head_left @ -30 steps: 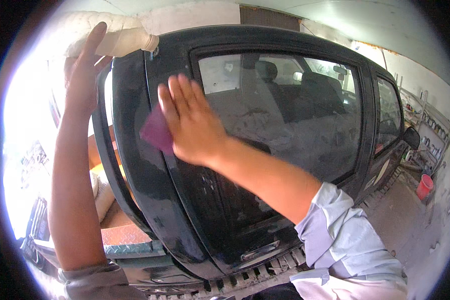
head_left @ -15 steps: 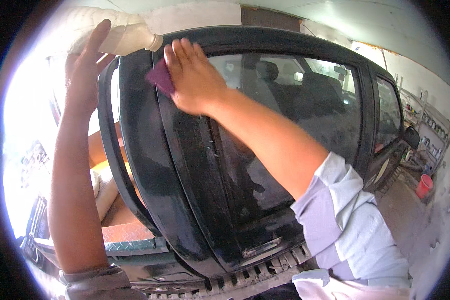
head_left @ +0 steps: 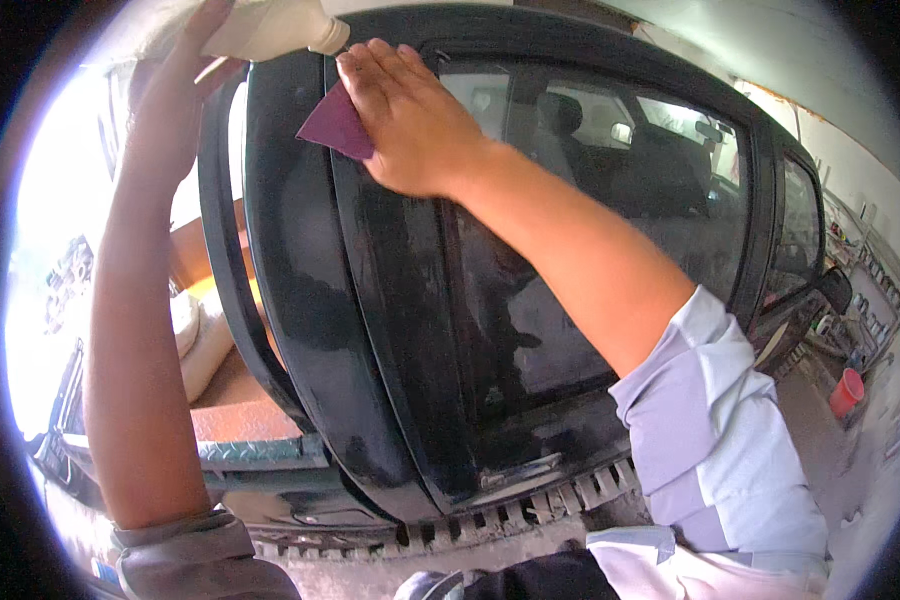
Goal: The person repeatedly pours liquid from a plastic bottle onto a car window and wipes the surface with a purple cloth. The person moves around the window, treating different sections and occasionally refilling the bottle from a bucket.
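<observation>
Raised toward twelve o'clock, sandpaper (head_left: 337,125) pinned under the right hand's (head_left: 415,130) fingers lets the pickup's upper pillar (head_left: 295,175) be reached, near the left hand's (head_left: 170,110) gripped bottle (head_left: 267,30).

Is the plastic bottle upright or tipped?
Tipped. The left hand holds the plastic bottle nearly sideways, its neck pointing right and slightly downward near the right hand.

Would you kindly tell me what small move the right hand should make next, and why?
I would probably slide the right hand downward with the purple sheet under its palm: its fingertips are near the top of the black vehicle, close to the mouth of the tilted bottle, and more bodywork lies below.
</observation>
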`<state>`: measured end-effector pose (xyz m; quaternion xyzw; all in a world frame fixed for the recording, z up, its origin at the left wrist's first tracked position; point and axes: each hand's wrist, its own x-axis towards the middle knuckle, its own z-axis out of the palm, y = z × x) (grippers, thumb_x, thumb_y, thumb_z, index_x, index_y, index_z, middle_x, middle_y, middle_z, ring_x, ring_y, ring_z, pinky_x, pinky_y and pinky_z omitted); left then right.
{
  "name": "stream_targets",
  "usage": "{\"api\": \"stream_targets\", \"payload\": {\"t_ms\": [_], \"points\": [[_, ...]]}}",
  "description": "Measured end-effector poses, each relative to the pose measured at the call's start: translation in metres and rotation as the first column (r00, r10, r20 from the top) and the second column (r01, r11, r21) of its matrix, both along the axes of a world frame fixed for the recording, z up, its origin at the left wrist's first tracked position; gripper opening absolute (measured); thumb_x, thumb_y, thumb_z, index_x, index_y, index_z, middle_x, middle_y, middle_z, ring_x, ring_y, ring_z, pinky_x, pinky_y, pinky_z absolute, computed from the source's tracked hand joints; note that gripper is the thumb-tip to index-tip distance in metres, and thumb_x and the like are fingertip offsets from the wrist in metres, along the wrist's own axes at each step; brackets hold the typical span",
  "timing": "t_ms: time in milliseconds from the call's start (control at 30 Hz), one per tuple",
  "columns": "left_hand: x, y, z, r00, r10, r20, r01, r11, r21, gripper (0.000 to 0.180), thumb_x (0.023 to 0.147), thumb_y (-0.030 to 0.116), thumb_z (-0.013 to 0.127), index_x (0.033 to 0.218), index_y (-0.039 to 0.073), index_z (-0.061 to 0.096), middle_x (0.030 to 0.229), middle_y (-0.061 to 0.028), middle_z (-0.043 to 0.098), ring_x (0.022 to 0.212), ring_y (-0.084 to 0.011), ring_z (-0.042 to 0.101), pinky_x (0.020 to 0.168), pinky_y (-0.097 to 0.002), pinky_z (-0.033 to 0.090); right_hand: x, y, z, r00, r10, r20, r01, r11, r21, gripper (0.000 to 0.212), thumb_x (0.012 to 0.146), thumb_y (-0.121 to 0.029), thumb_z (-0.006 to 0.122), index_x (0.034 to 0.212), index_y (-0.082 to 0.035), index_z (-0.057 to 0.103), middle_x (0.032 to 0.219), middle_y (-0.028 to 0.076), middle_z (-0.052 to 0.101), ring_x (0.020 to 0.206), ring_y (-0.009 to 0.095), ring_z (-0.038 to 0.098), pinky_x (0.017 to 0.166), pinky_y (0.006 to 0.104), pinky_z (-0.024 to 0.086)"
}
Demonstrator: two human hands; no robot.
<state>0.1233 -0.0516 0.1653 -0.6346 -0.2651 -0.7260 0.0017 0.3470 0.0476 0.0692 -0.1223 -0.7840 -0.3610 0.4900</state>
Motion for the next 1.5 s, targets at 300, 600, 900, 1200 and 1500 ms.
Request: {"api": "stream_targets", "payload": {"t_ms": [300, 600, 900, 1200, 1500], "points": [[-0.040, -0.007, -0.042, 0.999, 0.028, -0.046, -0.028, 1.000, 0.005, 0.053, 0.095, 0.037, 0.065, 0.134, 0.002, 0.057, 0.134, -0.0192, 0.057, 0.125, -0.0316, 0.057, 0.107, -0.0450, 0.048, 0.035, -0.093, -0.223, 0.963, 0.102, 0.248, -0.032, 0.962, -0.270, 0.070, 0.097, -0.025, 0.047, 0.156, -0.001, 0.017, 0.161, 0.027, 0.019, 0.151, 0.039, 0.019, 0.123, 0.0516, 0.013], [0.035, -0.073, -0.060, 0.992, 0.123, -0.034, -0.126, 0.983, -0.130, 0.072, 0.091, 0.050, 0.066, 0.140, 0.000, 0.046, 0.136, -0.0201, 0.054, 0.128, -0.0335, 0.053, 0.111, -0.0474, 0.041, 0.014, -0.027, -0.076, 0.990, -0.085, 0.110, 0.086, 0.996, -0.001, 0.081, 0.093, -0.038, 0.059, 0.152, 0.004, 0.023, 0.157, 0.028, 0.026, 0.148, 0.044, 0.023, 0.120, 0.0569, 0.017], [0.109, -0.120, -0.074, 0.932, 0.334, 0.141, -0.281, 0.911, -0.304, 0.087, 0.089, 0.056, 0.067, 0.146, -0.002, 0.034, 0.135, -0.0205, 0.054, 0.129, -0.0381, 0.051, 0.113, -0.0502, 0.036, 0.054, -0.056, -0.204, 0.911, 0.104, 0.400, -0.053, 0.989, -0.137, 0.067, 0.099, -0.024, 0.043, 0.157, -0.005, 0.016, 0.164, 0.018, 0.018, 0.153, 0.032, 0.017, 0.123, 0.0478, 0.017], [0.072, -0.110, -0.082, 0.970, 0.224, 0.092, -0.215, 0.972, -0.095, 0.071, 0.090, 0.051, 0.069, 0.135, -0.001, 0.047, 0.127, -0.0161, 0.058, 0.120, -0.0296, 0.057, 0.110, -0.0463, 0.041, 0.008, -0.055, -0.154, 0.944, 0.215, 0.249, -0.180, 0.971, -0.156, 0.069, 0.094, -0.028, 0.053, 0.153, -0.001, 0.028, 0.160, 0.023, 0.025, 0.151, 0.037, 0.020, 0.123, 0.0524, 0.015], [0.015, -0.097, -0.081, 0.918, 0.374, -0.129, -0.387, 0.917, -0.095, 0.065, 0.094, 0.045, 0.064, 0.134, -0.005, 0.054, 0.136, -0.0227, 0.054, 0.128, -0.0313, 0.054, 0.107, -0.0448, 0.047, 0.002, -0.047, -0.073, 0.952, 0.059, 0.302, -0.052, 0.998, -0.032, 0.064, 0.094, -0.024, 0.052, 0.148, 0.005, 0.033, 0.154, 0.022, 0.038, 0.145, 0.034, 0.034, 0.120, 0.0458, 0.026]]}}
